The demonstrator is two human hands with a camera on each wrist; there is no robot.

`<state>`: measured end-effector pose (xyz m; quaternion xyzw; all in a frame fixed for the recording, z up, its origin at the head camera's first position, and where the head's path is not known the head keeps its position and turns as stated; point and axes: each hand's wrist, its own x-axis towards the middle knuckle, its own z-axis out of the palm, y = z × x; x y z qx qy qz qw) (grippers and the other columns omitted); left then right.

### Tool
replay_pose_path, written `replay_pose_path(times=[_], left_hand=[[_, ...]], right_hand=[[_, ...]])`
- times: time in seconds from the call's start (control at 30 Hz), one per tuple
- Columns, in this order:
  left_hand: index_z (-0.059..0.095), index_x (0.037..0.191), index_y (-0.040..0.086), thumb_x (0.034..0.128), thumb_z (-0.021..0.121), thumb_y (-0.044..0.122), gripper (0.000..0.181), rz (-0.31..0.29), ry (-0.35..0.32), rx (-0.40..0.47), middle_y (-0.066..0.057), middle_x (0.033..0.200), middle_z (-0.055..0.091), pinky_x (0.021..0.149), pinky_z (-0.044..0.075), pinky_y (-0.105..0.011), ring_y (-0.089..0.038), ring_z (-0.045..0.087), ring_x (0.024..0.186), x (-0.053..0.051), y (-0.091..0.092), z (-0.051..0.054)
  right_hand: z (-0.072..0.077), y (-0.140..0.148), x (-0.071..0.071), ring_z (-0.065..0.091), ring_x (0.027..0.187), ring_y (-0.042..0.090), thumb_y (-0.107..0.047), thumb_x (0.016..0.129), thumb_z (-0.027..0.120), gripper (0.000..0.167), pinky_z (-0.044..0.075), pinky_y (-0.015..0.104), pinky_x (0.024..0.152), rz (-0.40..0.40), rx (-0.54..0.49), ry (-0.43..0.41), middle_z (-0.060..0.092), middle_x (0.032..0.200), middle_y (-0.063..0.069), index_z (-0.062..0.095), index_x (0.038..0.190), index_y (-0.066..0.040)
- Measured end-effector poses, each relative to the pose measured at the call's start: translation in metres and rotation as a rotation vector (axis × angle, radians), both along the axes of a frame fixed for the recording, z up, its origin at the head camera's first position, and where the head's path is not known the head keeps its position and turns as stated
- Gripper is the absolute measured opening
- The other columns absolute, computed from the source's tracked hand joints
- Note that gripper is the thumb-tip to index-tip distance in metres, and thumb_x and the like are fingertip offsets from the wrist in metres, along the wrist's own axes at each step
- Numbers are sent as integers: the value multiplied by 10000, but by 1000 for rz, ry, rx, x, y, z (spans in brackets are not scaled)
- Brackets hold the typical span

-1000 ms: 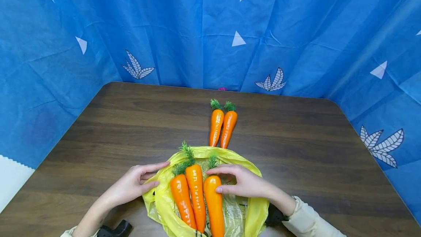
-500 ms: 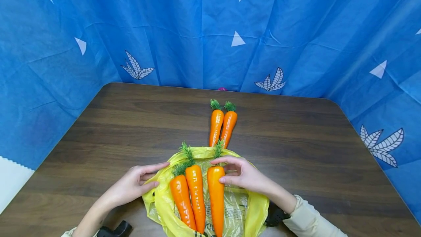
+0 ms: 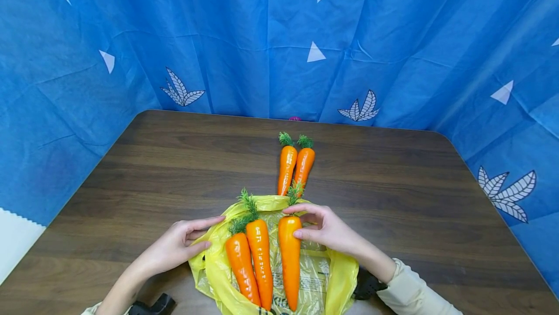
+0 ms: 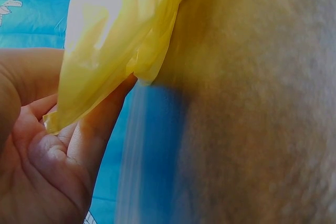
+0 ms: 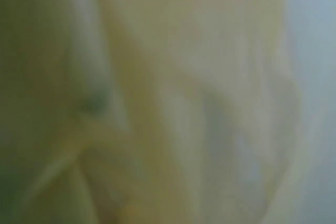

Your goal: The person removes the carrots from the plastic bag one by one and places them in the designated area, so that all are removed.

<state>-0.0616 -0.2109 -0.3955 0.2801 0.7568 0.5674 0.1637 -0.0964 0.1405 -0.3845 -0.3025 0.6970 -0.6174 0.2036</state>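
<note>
My right hand (image 3: 325,227) grips an orange toy-like carrot (image 3: 290,261) near its top, thumb on its right side. That carrot is over the open mouth of a yellow plastic bag (image 3: 209,276), its green tuft (image 3: 294,193) pointing away from me. Two more carrots, a left one (image 3: 241,266) and one beside it (image 3: 260,261), lie together in the bag. At the bag's left rim, my left hand (image 3: 179,244) holds the film; in the left wrist view the yellow film (image 4: 115,40) runs between thumb and fingers. Only blurred yellow film (image 5: 157,103) fills the right wrist view.
Two further carrots, one on the left (image 3: 287,169) and one on the right (image 3: 304,167), lie on the dark wooden table (image 3: 196,159) beyond the bag. A blue patterned curtain (image 3: 244,38) hangs behind the table. A black device (image 3: 155,305) sits by the left wrist.
My right hand has drawn its carrot away from me and slightly right, so its tuft now overlaps the bag's far rim. The left hand and the other carrots have stayed in place.
</note>
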Motion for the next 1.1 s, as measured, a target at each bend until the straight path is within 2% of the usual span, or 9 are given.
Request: replay_pose_path(times=[0.37,0.6,0.83,1.0,1.1], left_hand=[[435,1351,-72,913,591,29,476,8,-8,-15,-291,1343,417,796,518,-297,-186,570,1075,-2,0,2],[438,1359,-54,908,605,43,490,15,-15,-44,-271,1353,421,800,515,-278,-181,558,1099,1,-1,3],[437,1354,-66,912,596,34,480,0,14,-24,-269,1350,426,804,516,-299,-190,551,1106,1,0,1],[451,1351,-52,909,605,48,479,13,21,-53,-250,1351,436,811,509,-270,-176,538,1122,1,-1,2],[448,1346,-66,908,603,37,476,7,21,-35,-266,1342,437,801,515,-282,-180,552,1104,1,0,1]], right_hand=[[6,3,-3,563,1010,310,-31,871,655,408,530,348,778,-70,15,-1,518,1279,167,547,1262,9],[10,7,-3,560,1020,318,-34,870,658,412,527,360,798,-115,22,10,509,1297,152,550,1266,0],[20,14,-6,563,1021,315,-31,881,642,406,531,371,791,-142,-40,8,497,1272,233,536,1269,24],[26,19,-11,571,1045,310,-2,882,627,405,523,394,808,-175,-76,32,527,1257,185,530,1274,19],[29,24,-13,576,1034,313,9,885,616,407,525,404,803,-193,-93,42,520,1265,188,520,1281,25]])
